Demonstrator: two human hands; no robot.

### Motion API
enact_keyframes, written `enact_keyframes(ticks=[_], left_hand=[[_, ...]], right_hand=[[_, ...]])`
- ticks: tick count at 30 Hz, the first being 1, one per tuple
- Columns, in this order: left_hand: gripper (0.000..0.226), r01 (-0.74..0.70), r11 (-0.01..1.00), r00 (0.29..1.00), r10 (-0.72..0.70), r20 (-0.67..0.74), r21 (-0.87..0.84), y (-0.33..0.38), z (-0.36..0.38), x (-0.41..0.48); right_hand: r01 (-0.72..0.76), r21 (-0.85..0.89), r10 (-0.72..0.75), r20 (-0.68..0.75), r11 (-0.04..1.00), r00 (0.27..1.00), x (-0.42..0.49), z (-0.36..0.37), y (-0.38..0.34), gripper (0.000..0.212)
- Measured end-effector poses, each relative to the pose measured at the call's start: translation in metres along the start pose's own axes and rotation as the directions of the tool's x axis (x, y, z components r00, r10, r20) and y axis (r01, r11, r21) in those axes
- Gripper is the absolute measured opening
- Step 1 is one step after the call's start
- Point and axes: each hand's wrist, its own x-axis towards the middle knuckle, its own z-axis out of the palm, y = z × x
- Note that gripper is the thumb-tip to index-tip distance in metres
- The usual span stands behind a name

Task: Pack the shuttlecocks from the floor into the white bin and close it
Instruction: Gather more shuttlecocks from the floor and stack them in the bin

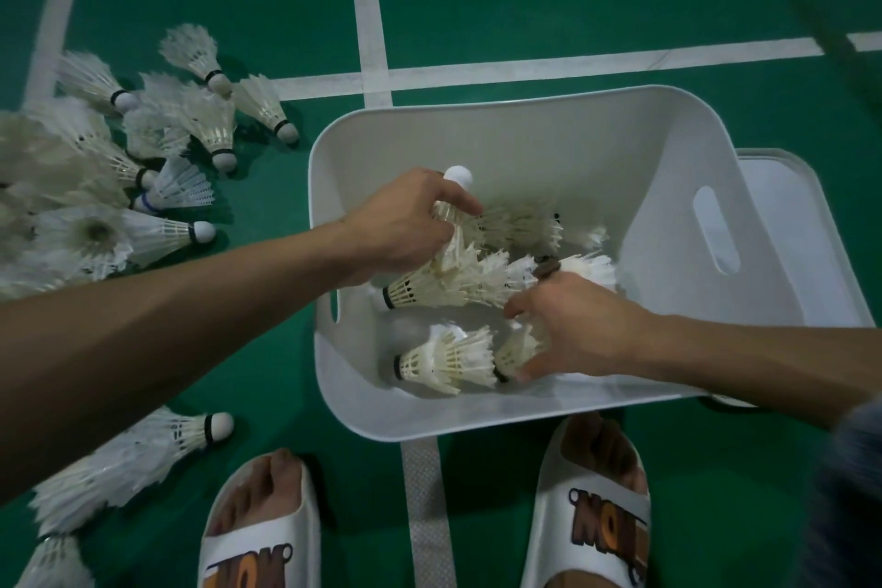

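The white bin (525, 129) stands open on the green floor in front of my feet, with several white feather shuttlecocks (444, 358) lying inside. My left hand (405, 224) reaches over the bin's left rim and grips an upright shuttlecock (453, 205), its cork pointing up. My right hand (582, 325) is low inside the bin with its fingers around a shuttlecock (518, 346) near the front wall. A pile of loose shuttlecocks (143, 167) lies on the floor left of the bin.
The bin's white lid (802, 224) lies flat on the floor behind the bin's right side. More shuttlecocks (143, 458) lie near my left foot under my left forearm. My feet in white slides (267, 535) stand just before the bin. White court lines (372, 14) cross the floor.
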Motion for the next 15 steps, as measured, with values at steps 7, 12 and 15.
enact_keyframes(ticks=[7, 12, 15], left_hand=[[0.047, 0.010, 1.000, 1.000, -0.010, 0.009, 0.006, -0.001, 0.000, 0.000], [0.046, 0.001, 1.000, 1.000, -0.001, 0.009, 0.019, -0.001, 0.002, 0.001], [0.046, 0.010, 1.000, 1.000, -0.010, 0.022, 0.007, -0.002, 0.001, 0.002]], right_hand=[[0.123, -0.136, -0.113, 0.076, 0.983, 0.991, -0.004, -0.002, -0.004, 0.065], [0.051, -0.215, -0.042, 0.050, 0.975, 0.998, -0.006, -0.013, -0.006, 0.048], [-0.016, -0.333, 0.048, 0.087, 0.943, 0.995, -0.012, -0.018, -0.003, 0.048]])
